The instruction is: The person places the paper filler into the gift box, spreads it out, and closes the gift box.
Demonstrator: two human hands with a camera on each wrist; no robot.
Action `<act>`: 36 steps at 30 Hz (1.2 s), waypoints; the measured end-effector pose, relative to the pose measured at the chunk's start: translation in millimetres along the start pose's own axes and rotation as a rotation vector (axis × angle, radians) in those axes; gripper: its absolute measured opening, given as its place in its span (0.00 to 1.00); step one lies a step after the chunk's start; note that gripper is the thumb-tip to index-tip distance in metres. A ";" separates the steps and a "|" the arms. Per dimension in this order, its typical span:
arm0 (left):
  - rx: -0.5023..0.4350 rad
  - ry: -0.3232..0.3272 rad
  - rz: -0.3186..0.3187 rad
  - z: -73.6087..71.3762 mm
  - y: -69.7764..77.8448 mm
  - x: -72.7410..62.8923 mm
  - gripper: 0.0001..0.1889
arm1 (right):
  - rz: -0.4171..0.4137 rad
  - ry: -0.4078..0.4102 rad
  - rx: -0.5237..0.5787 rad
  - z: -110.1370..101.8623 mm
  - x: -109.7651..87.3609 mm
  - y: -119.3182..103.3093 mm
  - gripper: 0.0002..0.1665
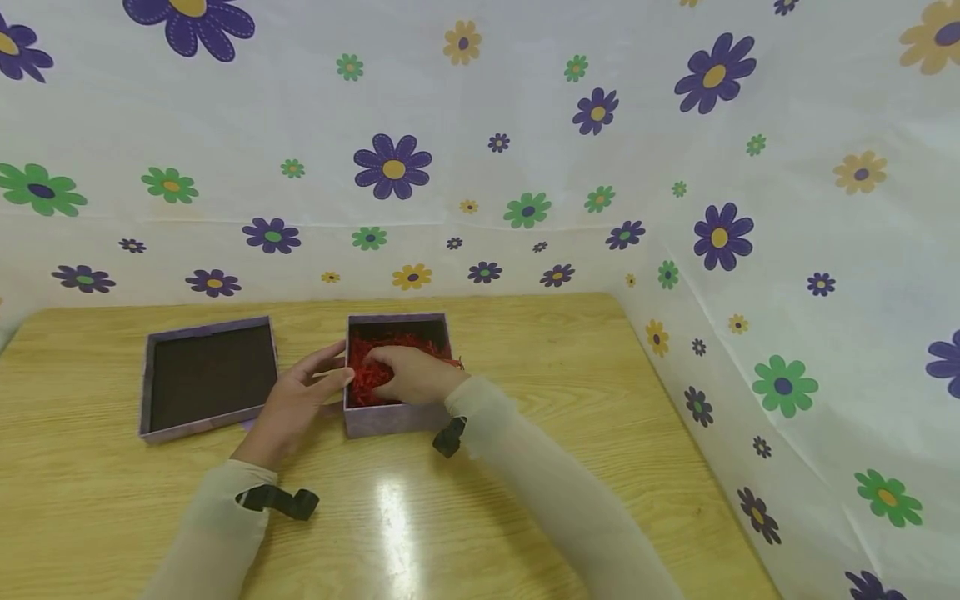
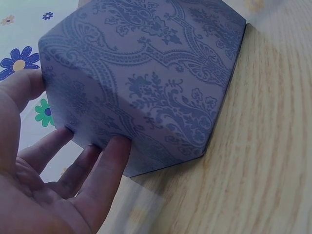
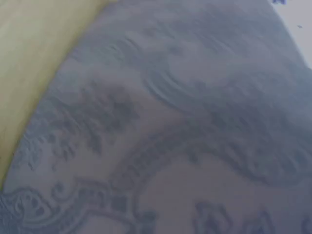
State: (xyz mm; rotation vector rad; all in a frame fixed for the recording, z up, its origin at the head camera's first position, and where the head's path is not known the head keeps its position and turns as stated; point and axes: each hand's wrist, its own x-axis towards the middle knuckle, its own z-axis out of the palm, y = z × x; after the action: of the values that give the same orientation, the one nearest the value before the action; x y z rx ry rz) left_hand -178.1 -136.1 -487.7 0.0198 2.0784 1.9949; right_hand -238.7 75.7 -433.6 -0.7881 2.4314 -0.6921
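A purple patterned box [image 1: 397, 420] stands on the table with red shredded paper [image 1: 363, 383] inside. At its left side, my left hand [image 1: 296, 396] holds the box, thumb at the rim. The left wrist view shows several fingers [image 2: 109, 161] of that hand against the patterned wall. My right hand [image 1: 416, 375] reaches in over the near right corner, thumb and fingers curled down into the shredded paper, tips partly hidden. Only the box's patterned outside [image 3: 165, 112] fills the right wrist view; the right hand is out of that frame.
Left of the box lies a shallow lid [image 1: 210, 375], dark inside up, with a purple rim. A few red strands [image 1: 456, 363] poke over the box's right edge. The wooden table [image 1: 555, 350] meets a flowered white cloth [image 1: 450, 150] at the back and right.
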 end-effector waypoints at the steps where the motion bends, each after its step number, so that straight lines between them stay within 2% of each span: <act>1: 0.001 0.000 -0.001 -0.3 -0.2 -0.3 0.38 | 0.009 -0.005 -0.005 2.5 2.2 -0.8 0.22; 9: 0.004 0.009 -0.003 -2.8 -1.7 -2.9 0.38 | 0.037 0.013 -0.007 6.0 10.6 -1.7 0.21; 17: 0.015 -0.001 -0.004 -2.0 -0.5 -2.4 0.38 | -0.052 0.011 -0.011 -12.8 -6.7 -6.2 0.27; 20: 0.009 -0.008 -0.006 -1.0 0.9 -2.4 0.39 | -0.093 0.027 0.044 -27.1 -17.9 -8.0 0.27; 25: 0.016 0.000 -0.008 -0.5 2.5 -2.0 0.39 | -0.134 0.037 0.230 -51.8 -35.8 -3.4 0.27; 27: 0.022 0.005 -0.006 -0.6 2.7 -1.8 0.38 | -0.138 0.046 0.273 -58.8 -42.0 0.3 0.27; 31: 0.027 0.009 0.001 -0.7 2.9 -1.7 0.38 | -0.114 0.050 0.285 -65.5 -53.0 7.1 0.23; 36: 0.032 0.003 0.002 -1.2 2.0 -1.4 0.38 | -0.076 -0.004 0.293 -60.8 -58.1 15.1 0.18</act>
State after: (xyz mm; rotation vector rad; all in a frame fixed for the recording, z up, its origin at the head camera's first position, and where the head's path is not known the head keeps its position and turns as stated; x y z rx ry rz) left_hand -177.3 -137.4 -485.4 0.0256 2.1133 1.9638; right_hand -238.4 142.3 -380.0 -0.7624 2.2353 -1.0449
